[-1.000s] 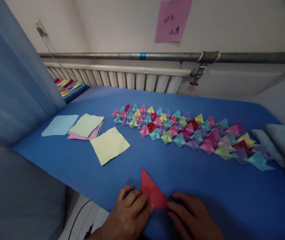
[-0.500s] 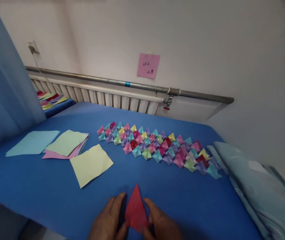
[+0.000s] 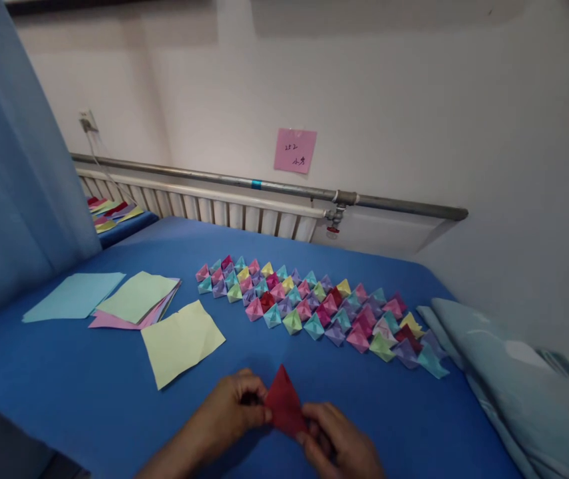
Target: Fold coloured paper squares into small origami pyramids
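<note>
Left hand [image 3: 237, 407] and right hand [image 3: 339, 436] pinching red folded paper [image 3: 285, 402]

Both are clamping its left and right sides, its crisp tip pointing far, over the near part of the smooth blue surface [image 3: 424, 426]. Farther left, a creased yellow sheet [image 3: 183, 342] is lying flat; far, pointed paper pieces [image 3: 313, 301] are forming rows. On the wall [image 3: 414, 120], a pink note [image 3: 295, 151] is showing handwritten "252".

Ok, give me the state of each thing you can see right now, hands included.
Red paper: folded, held up by both hands
Left hand: pinching the paper's left side
Right hand: gripping its lower right edge
Pale yellow sheet: unfolded, lying flat
Light blue sheets: unfolded, lying flat
Green-topped stack: unfolded, fanned
Small folded pieces: set in rows
Pink note: stuck up, written on
Teal fabric: folded
</note>
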Tool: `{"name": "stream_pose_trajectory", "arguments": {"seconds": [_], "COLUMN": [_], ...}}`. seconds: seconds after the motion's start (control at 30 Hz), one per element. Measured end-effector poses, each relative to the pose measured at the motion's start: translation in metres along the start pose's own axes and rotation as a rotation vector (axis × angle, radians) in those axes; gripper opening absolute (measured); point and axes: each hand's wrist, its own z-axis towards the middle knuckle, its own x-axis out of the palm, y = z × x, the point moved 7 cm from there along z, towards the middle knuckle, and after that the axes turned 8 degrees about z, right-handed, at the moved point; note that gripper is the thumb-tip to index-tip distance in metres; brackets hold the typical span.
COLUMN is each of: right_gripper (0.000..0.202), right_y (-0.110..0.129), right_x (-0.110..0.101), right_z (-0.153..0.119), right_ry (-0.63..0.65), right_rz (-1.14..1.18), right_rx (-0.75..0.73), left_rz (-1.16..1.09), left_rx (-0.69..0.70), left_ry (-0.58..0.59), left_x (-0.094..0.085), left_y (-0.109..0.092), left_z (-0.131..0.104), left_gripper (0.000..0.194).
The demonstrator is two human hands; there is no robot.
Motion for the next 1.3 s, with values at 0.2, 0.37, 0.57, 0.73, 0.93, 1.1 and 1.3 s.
{"name": "stream_pose_trajectory", "arguments": {"seconds": [0.2,0.37,0.57,0.73,0.93,1.1,1.3], "right_gripper": [0.014,0.023,0.013,0.015,0.018,0.021,0.020], "right_y": [0.015,-0.001,-0.016,-0.006,0.000,0.004,-0.005], "right_x": [-0.053,-0.079,-0.079,-0.071,-0.071,-0.069,-0.065], "right_z": [0.052,0.063,0.055,0.058,0.057,0.056,0.059], "right_ry": [-0.210,-0.437,-0.471,-0.388,-0.389,-0.366,-0.320], "right_rz": [0.032,0.086,0.219,0.211,0.226,0.190,0.222], "right_rx": [0.032,-0.015,-0.085,-0.149,-0.122,-0.136,-0.009], "left_rz": [-0.359,-0.433,-0.456,-0.464,-0.455,-0.411,-0.362], "left_rx": [0.052,0.116,0.088,0.069,0.068,0.076,0.071], "left_ry": [0.106,0.097,0.150,0.218,0.285,0.325,0.374], "left_x": [0.000,0.005,0.014,0.019,0.024,0.027,0.031], "left_y": [-0.043,-0.047,-0.019,-0.020,-0.024,-0.023,-0.023], "left_z": [0.055,0.094,0.103,0.101,0.095,0.092,0.089], "left_gripper": [0.024,0.031,0.029,0.029,0.024,0.026,0.027]}}
